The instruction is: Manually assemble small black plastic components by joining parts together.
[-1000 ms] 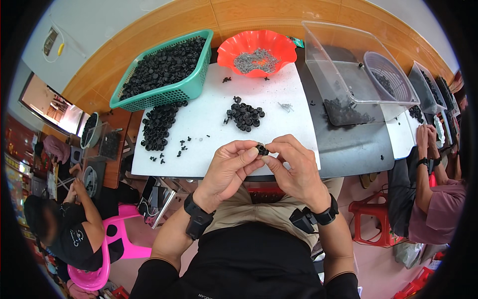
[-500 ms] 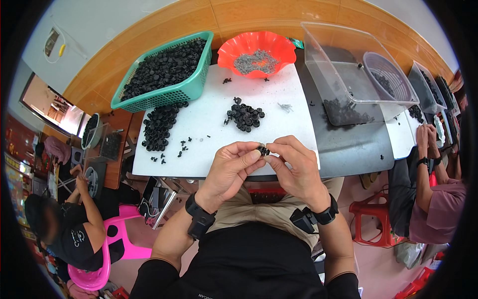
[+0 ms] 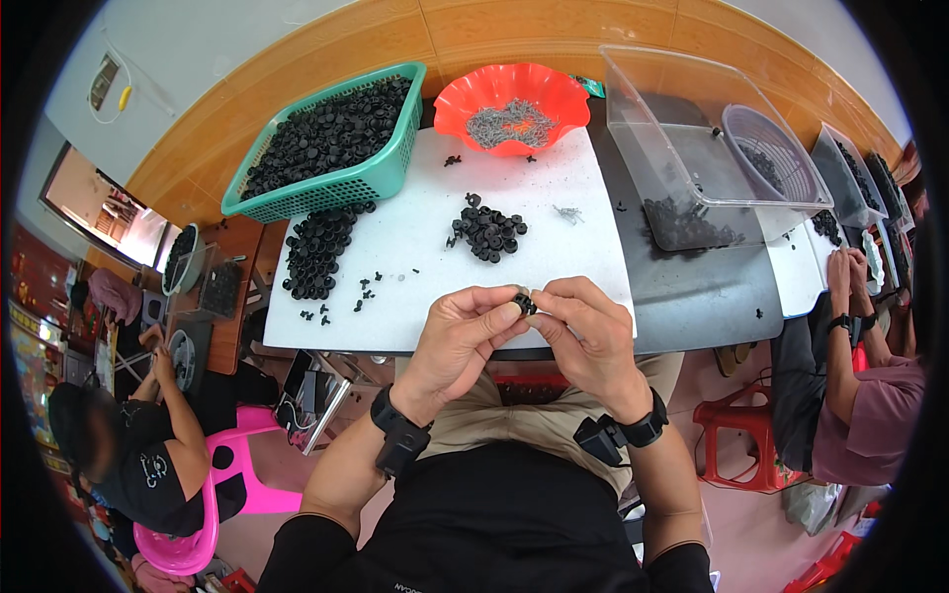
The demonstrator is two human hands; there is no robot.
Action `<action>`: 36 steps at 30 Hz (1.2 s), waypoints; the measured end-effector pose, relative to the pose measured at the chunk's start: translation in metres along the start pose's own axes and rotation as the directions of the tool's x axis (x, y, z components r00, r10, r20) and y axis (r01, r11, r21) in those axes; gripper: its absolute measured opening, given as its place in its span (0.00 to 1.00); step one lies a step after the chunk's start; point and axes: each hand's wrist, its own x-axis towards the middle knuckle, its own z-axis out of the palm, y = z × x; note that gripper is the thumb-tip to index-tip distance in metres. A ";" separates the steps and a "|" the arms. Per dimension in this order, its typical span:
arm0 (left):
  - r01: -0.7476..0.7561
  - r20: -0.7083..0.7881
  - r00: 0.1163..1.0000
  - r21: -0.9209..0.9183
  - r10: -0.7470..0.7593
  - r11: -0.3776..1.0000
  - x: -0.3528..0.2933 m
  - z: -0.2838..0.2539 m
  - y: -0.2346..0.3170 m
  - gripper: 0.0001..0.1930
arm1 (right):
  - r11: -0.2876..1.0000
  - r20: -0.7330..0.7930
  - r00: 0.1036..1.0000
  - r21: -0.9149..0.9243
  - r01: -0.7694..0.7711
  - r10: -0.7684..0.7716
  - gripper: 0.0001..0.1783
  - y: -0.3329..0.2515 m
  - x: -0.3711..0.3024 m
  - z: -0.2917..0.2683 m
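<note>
A small round black part is pinched between my two hands, just past the near edge of the white board. My left hand grips it from the left with thumb and forefinger. From the other side, my right hand closes its fingertips on the same part. The finer details of the part are hidden by my fingers. Beyond my hands lies a loose heap of black parts. A larger pile of black caps lies to the left, with several tiny black pieces beside it.
A green basket of black caps stands far left. Next to it, a red scalloped bowl holds thin grey pieces. A clear bin stands to the right. Other people sit at both sides, one near a pink chair, another by a red stool.
My right fingers have closed in slightly around the black part, and the hands have shifted a little. The piles on the board look the same.
</note>
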 end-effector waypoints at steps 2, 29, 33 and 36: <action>-0.005 0.002 1.000 0.003 0.005 1.000 0.000 0.000 0.000 0.09 | 1.000 -0.002 1.000 -0.002 0.005 -0.005 0.14 0.000 0.000 0.000; -0.032 -0.028 0.999 0.090 0.035 0.995 -0.003 0.005 -0.005 0.09 | 0.995 -0.020 0.995 -0.017 0.094 -0.094 0.15 0.008 -0.005 0.003; -0.038 -0.022 0.999 0.095 0.041 0.995 -0.003 0.006 -0.006 0.09 | 0.995 -0.016 0.996 -0.046 0.089 -0.090 0.15 0.008 -0.008 0.005; -0.039 -0.024 0.999 0.105 0.042 0.994 -0.003 0.006 -0.007 0.09 | 0.997 -0.025 0.997 -0.027 0.077 -0.078 0.15 0.008 -0.006 0.004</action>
